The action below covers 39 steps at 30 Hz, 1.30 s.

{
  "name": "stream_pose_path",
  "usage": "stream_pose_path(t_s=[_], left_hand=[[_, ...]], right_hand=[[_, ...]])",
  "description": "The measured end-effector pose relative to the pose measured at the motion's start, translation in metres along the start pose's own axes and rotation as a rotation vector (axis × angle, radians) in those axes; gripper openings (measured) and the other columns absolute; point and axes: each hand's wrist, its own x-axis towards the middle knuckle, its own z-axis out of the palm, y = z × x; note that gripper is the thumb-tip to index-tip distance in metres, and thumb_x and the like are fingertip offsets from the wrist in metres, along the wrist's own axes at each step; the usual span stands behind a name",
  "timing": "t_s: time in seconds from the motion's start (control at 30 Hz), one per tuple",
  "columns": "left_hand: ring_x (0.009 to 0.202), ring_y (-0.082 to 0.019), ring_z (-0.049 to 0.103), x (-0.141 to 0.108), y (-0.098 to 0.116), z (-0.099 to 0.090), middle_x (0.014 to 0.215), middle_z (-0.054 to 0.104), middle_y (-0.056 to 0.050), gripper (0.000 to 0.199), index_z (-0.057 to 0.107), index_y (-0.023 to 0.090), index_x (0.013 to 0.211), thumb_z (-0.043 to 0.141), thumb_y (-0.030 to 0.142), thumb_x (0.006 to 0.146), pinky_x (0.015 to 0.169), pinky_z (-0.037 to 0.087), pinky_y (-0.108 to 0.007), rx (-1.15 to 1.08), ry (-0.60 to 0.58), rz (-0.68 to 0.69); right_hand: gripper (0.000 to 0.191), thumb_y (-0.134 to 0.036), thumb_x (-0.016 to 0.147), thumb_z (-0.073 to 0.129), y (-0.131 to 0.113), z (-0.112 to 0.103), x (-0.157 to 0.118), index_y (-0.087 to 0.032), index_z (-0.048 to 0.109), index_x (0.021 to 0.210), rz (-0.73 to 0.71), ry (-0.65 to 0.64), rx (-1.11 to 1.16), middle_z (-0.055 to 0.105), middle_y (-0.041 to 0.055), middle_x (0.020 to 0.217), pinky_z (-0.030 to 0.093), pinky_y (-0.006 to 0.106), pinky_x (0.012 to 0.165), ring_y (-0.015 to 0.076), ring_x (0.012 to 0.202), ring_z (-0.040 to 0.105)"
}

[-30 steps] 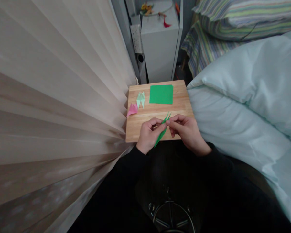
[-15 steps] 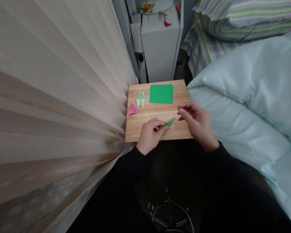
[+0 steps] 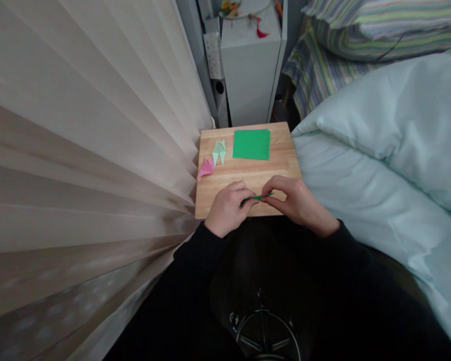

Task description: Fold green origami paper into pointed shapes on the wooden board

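A narrow folded piece of green paper (image 3: 259,198) is pinched between my two hands, over the near edge of a small wooden board (image 3: 225,193). My left hand (image 3: 228,206) grips its left part, and the fingers hide much of it. With thumb and forefinger, my right hand (image 3: 295,203) is closed on the right part, a thin tip poking out past the fingertips. Farther back on the board lie a stack of green paper sheets (image 3: 251,144), a pale green folded paper figure (image 3: 219,152) and a pink folded paper figure (image 3: 206,167).
A pleated curtain (image 3: 116,150) hangs along the left, touching the board's side. At the right is a bed with a pale blue quilt (image 3: 391,150) and a striped pillow (image 3: 398,30). A white cabinet (image 3: 250,80) stands behind the board.
My right hand has come down and left, from apart with fingers loosely curled to pinching the green paper. The paper's two points, spread before, now lie nearly level and together.
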Motion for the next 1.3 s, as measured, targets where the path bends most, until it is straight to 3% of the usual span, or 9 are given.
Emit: stream_pose_path(t_s=[0.27,0.5,0.73,0.93,1.13,1.3], left_hand=[[0.075,-0.017,0.059,0.0,0.0,0.0,0.077,0.059,-0.001,0.01,0.074,0.016,0.081,0.072,0.015,0.091,0.068,0.042,-0.031,0.046,-0.038,-0.003],[0.071,-0.014,0.058,0.002,0.003,-0.002,0.075,0.059,0.0,0.011,0.074,0.017,0.079,0.073,0.013,0.089,0.066,0.04,-0.029,-0.047,-0.029,-0.036],[0.063,-0.012,0.053,0.005,0.01,0.0,0.068,0.06,0.001,0.014,0.073,0.017,0.072,0.078,0.019,0.085,0.061,0.038,-0.027,-0.301,0.064,-0.197],[0.061,-0.012,0.051,0.005,0.013,0.006,0.067,0.062,0.001,0.018,0.07,0.017,0.07,0.077,0.028,0.082,0.058,0.038,-0.027,-0.514,0.13,-0.339],[0.058,-0.011,0.049,0.006,0.015,0.011,0.066,0.062,0.0,0.028,0.069,0.017,0.069,0.079,0.041,0.079,0.056,0.036,-0.027,-0.631,0.124,-0.4],[0.059,-0.011,0.048,0.007,0.014,0.015,0.063,0.06,0.001,0.03,0.067,0.017,0.066,0.081,0.041,0.076,0.057,0.035,-0.026,-0.717,0.123,-0.445]], right_hand=[[0.014,-0.021,0.087,0.071,-0.005,0.004,-0.003,-0.023,0.065,0.074,0.041,0.018,0.039,0.072,0.0021,0.08,0.052,0.036,0.076,0.0201,0.078,0.067],[0.018,-0.018,0.081,0.075,-0.009,0.005,-0.002,-0.024,0.059,0.086,0.145,0.081,0.221,0.067,-0.0008,0.082,0.052,0.036,0.077,0.0194,0.08,0.066],[0.029,-0.028,0.073,0.085,-0.01,0.009,0.001,-0.024,0.063,0.091,0.246,0.228,0.482,0.068,-0.0001,0.089,0.056,0.037,0.085,0.0185,0.084,0.068],[0.026,-0.042,0.077,0.083,-0.01,0.009,0.002,-0.022,0.068,0.081,0.332,0.127,0.559,0.069,0.0008,0.08,0.053,0.032,0.072,0.0173,0.077,0.064],[0.024,-0.042,0.079,0.08,-0.013,0.016,0.002,-0.022,0.067,0.077,0.308,0.216,0.556,0.066,-0.0004,0.074,0.049,0.03,0.065,0.0159,0.071,0.059],[0.019,-0.035,0.079,0.079,-0.014,0.023,0.002,-0.022,0.067,0.074,0.328,0.316,0.565,0.066,-0.0003,0.073,0.049,0.03,0.066,0.015,0.07,0.058]])
